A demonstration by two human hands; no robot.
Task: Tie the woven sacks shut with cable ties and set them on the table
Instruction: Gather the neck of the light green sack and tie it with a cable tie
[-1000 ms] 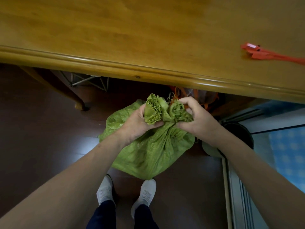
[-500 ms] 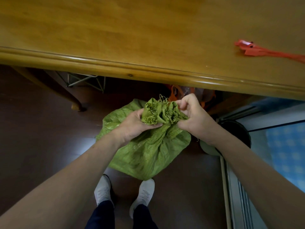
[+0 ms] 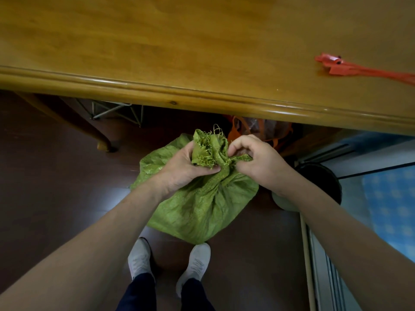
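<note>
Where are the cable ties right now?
In the head view, the red cable ties lie on the table at far right, beyond the right hand gripping the green sack.

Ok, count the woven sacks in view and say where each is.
1. The green woven sack sits on the floor, its gathered neck held by the left hand and right hand. An orange-strapped bag behind it may be another; mostly hidden.

No text, brand, number or sign can be read anywhere in view, and the woven sack [image 3: 202, 209] on the floor shows only plain green weave. The red cable ties [image 3: 359, 71] at the far right of the bench [image 3: 157, 52] have a pale patch at their head end, possibly a printed tag, too blurred to make out.
</note>
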